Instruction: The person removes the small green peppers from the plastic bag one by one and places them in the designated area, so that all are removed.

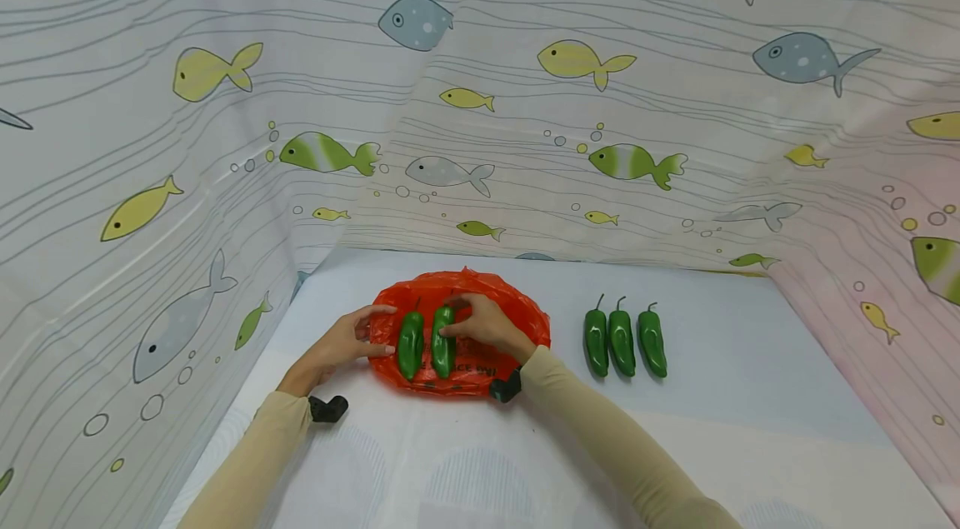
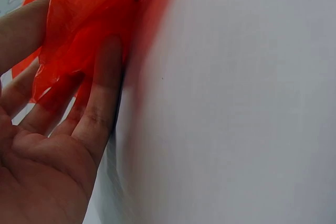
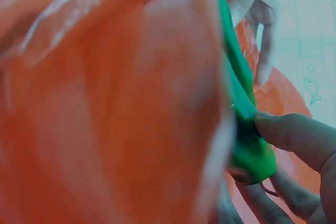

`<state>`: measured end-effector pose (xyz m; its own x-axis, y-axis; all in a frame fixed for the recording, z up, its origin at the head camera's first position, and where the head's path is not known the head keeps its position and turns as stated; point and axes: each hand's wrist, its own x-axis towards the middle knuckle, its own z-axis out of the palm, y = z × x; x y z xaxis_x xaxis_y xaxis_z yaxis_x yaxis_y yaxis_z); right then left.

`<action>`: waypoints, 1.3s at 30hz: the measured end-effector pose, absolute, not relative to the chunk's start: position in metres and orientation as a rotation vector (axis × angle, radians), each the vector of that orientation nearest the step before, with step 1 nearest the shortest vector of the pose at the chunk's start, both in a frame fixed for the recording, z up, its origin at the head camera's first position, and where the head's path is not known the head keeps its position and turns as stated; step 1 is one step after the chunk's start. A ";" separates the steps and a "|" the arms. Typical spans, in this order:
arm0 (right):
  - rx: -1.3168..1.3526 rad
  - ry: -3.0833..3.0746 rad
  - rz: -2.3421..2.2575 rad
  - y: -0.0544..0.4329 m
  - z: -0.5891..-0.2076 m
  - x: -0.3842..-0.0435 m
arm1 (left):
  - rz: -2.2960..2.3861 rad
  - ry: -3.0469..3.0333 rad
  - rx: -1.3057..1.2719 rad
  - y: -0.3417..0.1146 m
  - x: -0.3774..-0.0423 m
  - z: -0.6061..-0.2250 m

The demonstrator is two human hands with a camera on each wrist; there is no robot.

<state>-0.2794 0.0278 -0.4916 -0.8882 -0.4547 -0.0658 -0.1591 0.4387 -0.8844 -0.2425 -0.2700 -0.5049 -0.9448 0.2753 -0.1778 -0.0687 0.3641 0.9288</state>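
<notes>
A red plastic bag (image 1: 480,383) with dark printing lies spread open on the table. Two glossy green chili peppers lie side by side within its rim: a left pepper (image 1: 410,346) and a right pepper (image 1: 443,354). My right hand (image 1: 483,321) pinches the right pepper near its stem end, between thumb and fingers; the right wrist view shows the thumb on this pepper (image 3: 254,156). At the bag's left edge, my left hand (image 1: 348,341) has its fingers spread and fairly straight. In the left wrist view, the fingers of the left hand (image 2: 58,145) touch the thin plastic (image 2: 89,19), partly behind it.
Three more green peppers lie in a row right of the bag: a left one (image 1: 596,341), a middle one (image 1: 621,341) and a right one (image 1: 652,341). White sheeting (image 1: 525,179) with fish drawings walls the table (image 1: 735,362) at the back and both sides.
</notes>
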 end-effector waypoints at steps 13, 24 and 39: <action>-0.492 2.387 -1.483 0.029 -0.484 -0.274 | 1.628 2.303 0.188 -0.268 -0.243 -0.504; -0.532 2.316 -1.507 0.036 -0.467 -0.266 | 1.604 2.319 0.201 -0.270 -0.243 -0.505; -0.574 2.265 -1.481 0.053 -0.458 -0.254 | 1.603 2.329 0.202 -0.269 -0.244 -0.504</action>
<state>-0.2543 0.0531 -0.4584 -0.8475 -0.5239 -0.0855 -0.1317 0.3636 -0.9222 -0.2444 -0.2694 -0.5042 -0.9433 0.2854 -0.1695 -0.0564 0.3654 0.9291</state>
